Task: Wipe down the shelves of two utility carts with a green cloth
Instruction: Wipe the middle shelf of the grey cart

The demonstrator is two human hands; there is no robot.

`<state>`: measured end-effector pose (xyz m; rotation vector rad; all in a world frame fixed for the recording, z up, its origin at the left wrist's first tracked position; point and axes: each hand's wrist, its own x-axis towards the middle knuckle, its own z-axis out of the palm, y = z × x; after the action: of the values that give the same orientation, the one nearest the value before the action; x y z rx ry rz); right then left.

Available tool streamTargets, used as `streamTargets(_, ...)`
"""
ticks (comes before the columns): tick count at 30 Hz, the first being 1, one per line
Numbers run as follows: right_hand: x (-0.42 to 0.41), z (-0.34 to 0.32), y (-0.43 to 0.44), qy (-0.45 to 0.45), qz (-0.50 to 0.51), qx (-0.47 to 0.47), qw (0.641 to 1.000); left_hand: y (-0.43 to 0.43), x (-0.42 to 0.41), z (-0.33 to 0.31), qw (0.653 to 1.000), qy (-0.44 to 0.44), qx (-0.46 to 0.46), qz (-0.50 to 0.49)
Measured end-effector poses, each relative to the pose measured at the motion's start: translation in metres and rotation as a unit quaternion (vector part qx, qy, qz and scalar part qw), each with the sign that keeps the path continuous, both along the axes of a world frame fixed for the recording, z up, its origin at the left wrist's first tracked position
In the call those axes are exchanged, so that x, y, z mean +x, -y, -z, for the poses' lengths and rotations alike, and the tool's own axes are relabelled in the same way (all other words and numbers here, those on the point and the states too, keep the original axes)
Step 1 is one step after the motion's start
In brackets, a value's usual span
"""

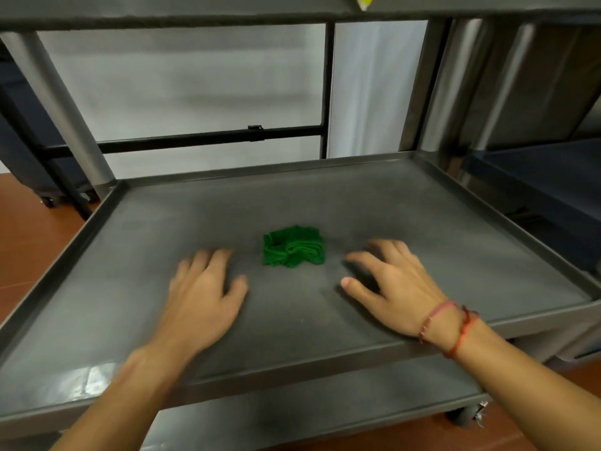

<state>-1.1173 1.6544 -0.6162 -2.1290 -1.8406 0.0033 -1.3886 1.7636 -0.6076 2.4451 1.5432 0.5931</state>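
A crumpled green cloth lies alone near the middle of the grey middle shelf of a utility cart. My left hand hovers palm down just left of and nearer than the cloth, fingers spread, holding nothing. My right hand is just right of the cloth, fingers apart and slightly curled, also holding nothing; red string bracelets circle its wrist. Neither hand touches the cloth.
The cart's upper shelf overhangs at the top, and a lower shelf shows beneath. Metal posts stand at the far corners. A second cart stands to the right. A castor rests on the brown floor.
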Motion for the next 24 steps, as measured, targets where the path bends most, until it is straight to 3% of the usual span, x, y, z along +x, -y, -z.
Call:
streamTargets(4, 0.003, 0.013, 0.027, 0.036, 0.058, 0.053, 0.996, -0.027, 0.069, -0.013, 0.987, 0.001, -0.012, 0.162)
streamTargets(7, 0.001, 0.014, 0.028, 0.032, 0.075, 0.073, 0.994, -0.043, 0.103, -0.008, 0.980, -0.061, -0.032, 0.188)
streamTargets(10, 0.002, 0.015, 0.026, 0.017, 0.078, 0.077, 0.994, -0.042, 0.107, 0.001, 0.966, -0.131, 0.010, 0.223)
streamTargets(14, 0.004, 0.018, 0.025, 0.002, 0.073, 0.064, 0.995, -0.041, 0.087, 0.003, 0.959, -0.051, -0.039, 0.276)
streamTargets(19, 0.005, 0.019, 0.024, -0.004, 0.069, 0.053, 0.996, -0.057, 0.087, 0.007, 0.954, -0.052, -0.049, 0.293)
streamTargets(24, 0.004, 0.025, 0.021, -0.004, 0.070, 0.058, 0.996, -0.136, 0.120, 0.008, 0.979, -0.119, 0.046, 0.159)
